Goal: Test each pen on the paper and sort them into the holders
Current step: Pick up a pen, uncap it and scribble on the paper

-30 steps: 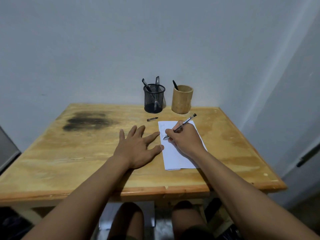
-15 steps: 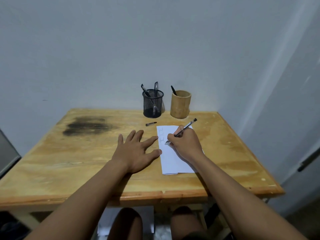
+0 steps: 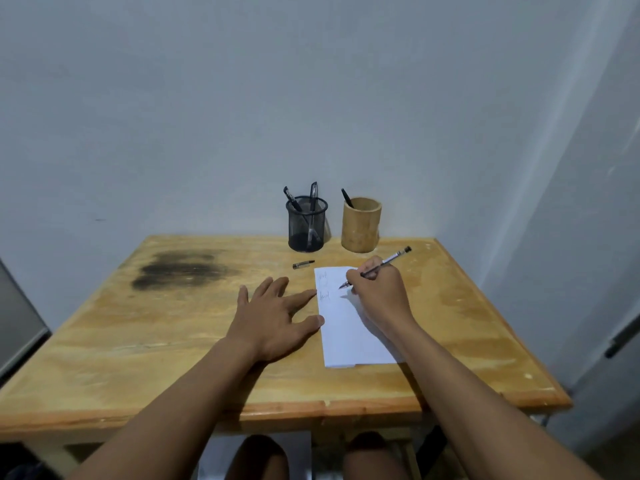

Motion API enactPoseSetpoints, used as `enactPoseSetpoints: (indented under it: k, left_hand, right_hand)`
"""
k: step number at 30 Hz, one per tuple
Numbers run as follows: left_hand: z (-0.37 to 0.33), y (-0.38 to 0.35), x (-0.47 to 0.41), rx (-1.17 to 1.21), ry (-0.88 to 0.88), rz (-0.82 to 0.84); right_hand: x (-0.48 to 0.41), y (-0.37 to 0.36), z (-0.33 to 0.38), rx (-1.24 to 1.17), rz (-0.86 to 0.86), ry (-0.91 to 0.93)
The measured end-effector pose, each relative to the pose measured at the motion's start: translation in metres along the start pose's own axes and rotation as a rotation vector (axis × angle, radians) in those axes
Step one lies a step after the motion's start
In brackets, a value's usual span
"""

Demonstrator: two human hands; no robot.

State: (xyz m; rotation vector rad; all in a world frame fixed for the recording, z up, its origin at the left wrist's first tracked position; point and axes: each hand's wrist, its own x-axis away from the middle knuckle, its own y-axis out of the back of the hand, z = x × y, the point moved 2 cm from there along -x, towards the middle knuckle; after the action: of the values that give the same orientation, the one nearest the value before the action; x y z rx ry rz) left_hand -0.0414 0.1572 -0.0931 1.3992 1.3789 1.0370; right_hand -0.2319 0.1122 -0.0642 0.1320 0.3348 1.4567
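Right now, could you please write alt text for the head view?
A right hand holds a pen tip-down on white paper while the left hand lies flat beside it. Behind stand a mesh holder and a bamboo holder.

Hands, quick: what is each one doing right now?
Left hand: open, fingers spread flat on the table, thumb at the edge of the paper.
Right hand: holding the pen, tip at the paper.
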Motion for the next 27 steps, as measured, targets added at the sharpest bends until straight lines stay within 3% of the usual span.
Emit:
enactPoseSetpoints:
  k: [4, 6, 12, 16, 22, 27]
  left_hand:
    - [0.001, 0.014, -0.011, 0.211, 0.082, -0.327]
    - [0.006, 0.018, -0.03, 0.249, 0.129, -0.395]
    - [0.008, 0.017, -0.081, 0.102, 0.184, -0.298]
    - [0.007, 0.015, -0.087, 0.098, 0.181, -0.357]
    - [-0.002, 0.035, -0.076, 0.651, 0.05, -0.412]
    - [-0.017, 0.056, -0.062, 0.709, -0.068, -0.433]
  right_hand:
    - [-0.01, 0.01, 0.007, -0.178, 0.002, 0.009]
    - [-0.017, 0.009, 0.007, -0.229, 0.032, -0.024]
    - [-0.036, 0.009, 0.004, -0.402, 0.043, -0.102]
    - [-0.044, 0.011, 0.004, -0.43, 0.058, -0.139]
    - [-0.046, 0.013, 0.014, -0.47, 0.087, -0.093]
    - [-0.041, 0.014, 0.027, -0.481, 0.133, -0.072]
